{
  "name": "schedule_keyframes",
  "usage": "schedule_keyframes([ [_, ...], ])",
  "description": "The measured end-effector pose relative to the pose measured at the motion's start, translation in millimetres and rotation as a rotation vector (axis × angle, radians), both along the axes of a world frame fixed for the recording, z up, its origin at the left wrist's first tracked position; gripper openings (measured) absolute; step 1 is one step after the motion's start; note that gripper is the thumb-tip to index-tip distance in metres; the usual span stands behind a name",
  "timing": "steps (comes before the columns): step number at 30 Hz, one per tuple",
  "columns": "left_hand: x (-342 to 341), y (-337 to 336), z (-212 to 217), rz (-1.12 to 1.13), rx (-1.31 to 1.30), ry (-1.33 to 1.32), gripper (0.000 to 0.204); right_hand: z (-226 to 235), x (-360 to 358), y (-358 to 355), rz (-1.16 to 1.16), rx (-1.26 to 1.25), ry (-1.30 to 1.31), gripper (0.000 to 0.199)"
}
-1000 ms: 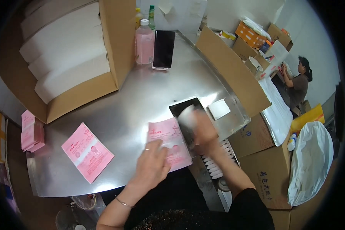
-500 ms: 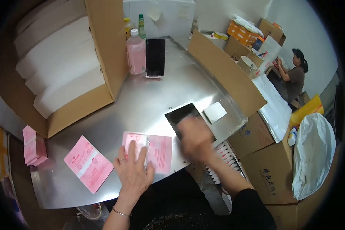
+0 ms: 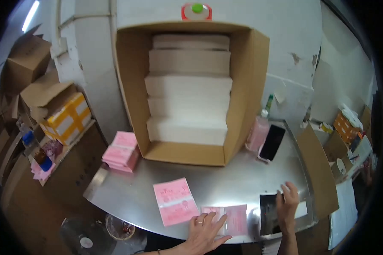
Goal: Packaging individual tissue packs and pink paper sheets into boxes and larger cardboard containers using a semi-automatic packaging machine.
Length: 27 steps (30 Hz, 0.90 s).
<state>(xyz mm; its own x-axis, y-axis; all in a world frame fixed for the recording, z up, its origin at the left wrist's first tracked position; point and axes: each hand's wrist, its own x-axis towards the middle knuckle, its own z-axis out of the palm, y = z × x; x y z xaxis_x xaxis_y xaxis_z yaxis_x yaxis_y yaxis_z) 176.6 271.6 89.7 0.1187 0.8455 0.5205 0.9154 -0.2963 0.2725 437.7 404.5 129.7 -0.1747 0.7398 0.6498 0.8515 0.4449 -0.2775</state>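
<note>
My left hand [image 3: 206, 233] lies with fingers spread on a pink printed packet [image 3: 237, 219] at the table's front edge. Beside it, to the left, rests another pink packet [image 3: 175, 201] with a pale band across its middle. My right hand [image 3: 289, 204] is over a flat black rectangular pad [image 3: 268, 214], thumb and fingers apart and bent, with nothing visible between them. Just right of that hand, a small white square piece [image 3: 301, 210] shows partly behind the wrist.
A large open carton [image 3: 183, 158] with stacked white sheets stands at the back of the metal table [image 3: 157, 170]. Left of it is a stack of pink packets [image 3: 121, 153]. A phone [image 3: 272, 143] leans near a pink bottle [image 3: 258, 131]. Cardboard [image 3: 317, 168] borders the right side.
The view has swung left, bringing the whole carton into sight. My right hand, blurred before, now shows clearly over the black pad. My left hand stays on the pink packet.
</note>
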Motion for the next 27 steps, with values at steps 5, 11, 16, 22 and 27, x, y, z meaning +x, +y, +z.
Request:
schedule_keyframes([
  [5,-100,50,31,0.228,0.044,-0.028,0.07,26,-146,64,0.637,-0.064,0.228,0.041],
  [11,-232,200,-4,0.583,0.102,-0.615,0.105,-16,-273,159,0.3,-0.505,0.52,0.082],
  [16,-269,247,-12,0.555,0.195,-0.738,0.106,-59,-303,206,0.062,-0.255,0.784,0.089],
  [22,-257,269,4,0.697,0.042,-0.754,0.101,-50,-315,215,0.022,-0.327,0.826,0.087],
  [27,-252,268,8,0.883,-0.036,-0.591,0.094,-40,-322,210,-0.09,-0.265,0.53,0.085],
])
